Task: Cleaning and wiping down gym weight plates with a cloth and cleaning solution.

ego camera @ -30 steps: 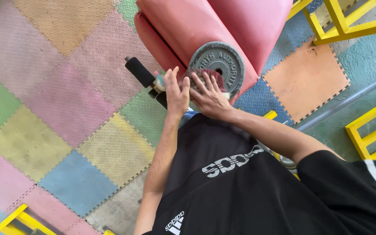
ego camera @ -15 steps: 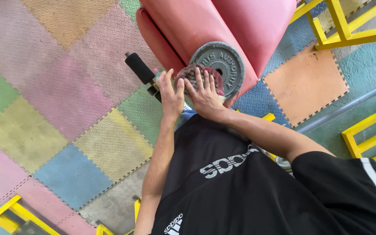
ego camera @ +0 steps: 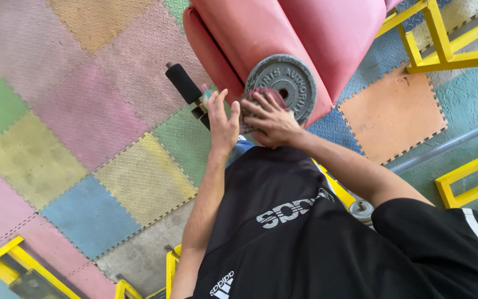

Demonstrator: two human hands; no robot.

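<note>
A round grey metal weight plate, its face cast with raised lettering around a small centre hole, leans on edge against a red padded bench with smooth, rounded cushions. The right hand lies with fingers spread over a dark red, coarse-looking rag, pressing it onto the plate's lower left face. The left hand is raised just beside it, fingers loosely open and upright, close to a short bar with a black foam-covered grip; whether it grasps the bar cannot be told. Underfoot lie interlocking foam mats in pink, green, yellow, blue and orange, all with a pebbled, ridged surface and toothed seams. Yellow square-tube metal frames stand to the upper right, right edge and lower left, and a grey pipe runs diagonally past the right arm. Left of the bench the mats lie bare and wide.
</note>
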